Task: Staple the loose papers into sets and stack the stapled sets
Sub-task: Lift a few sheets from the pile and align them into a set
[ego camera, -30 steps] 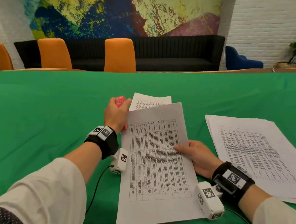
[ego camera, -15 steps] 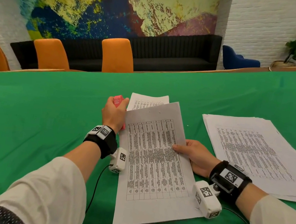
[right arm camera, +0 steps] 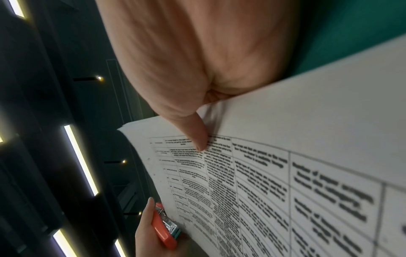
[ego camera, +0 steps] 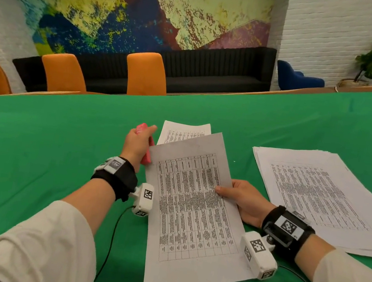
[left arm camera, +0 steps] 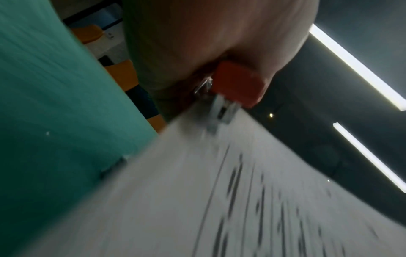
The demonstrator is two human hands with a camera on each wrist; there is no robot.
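Observation:
My left hand [ego camera: 138,142] grips a small red stapler [ego camera: 146,147] at the top left corner of a printed paper set [ego camera: 192,212]. In the left wrist view the stapler [left arm camera: 236,85] has its metal mouth at the blurred paper edge [left arm camera: 197,200]. My right hand [ego camera: 241,199] pinches the set's right edge, thumb [right arm camera: 195,133] on top of the page [right arm camera: 285,173] and fingers hidden beneath. The right wrist view also shows the stapler [right arm camera: 164,229] in the left hand [right arm camera: 147,231] at the far corner.
A thick stack of printed sheets [ego camera: 319,196] lies on the green tablecloth [ego camera: 36,156] to the right. Another sheet [ego camera: 183,132] lies beyond the held set. Orange chairs [ego camera: 145,74] and a black sofa stand past the table's far edge.
The held set's top has tilted slightly right and lifted, and the left hand with the stapler has shifted with the corner. The right hand keeps its pinch.

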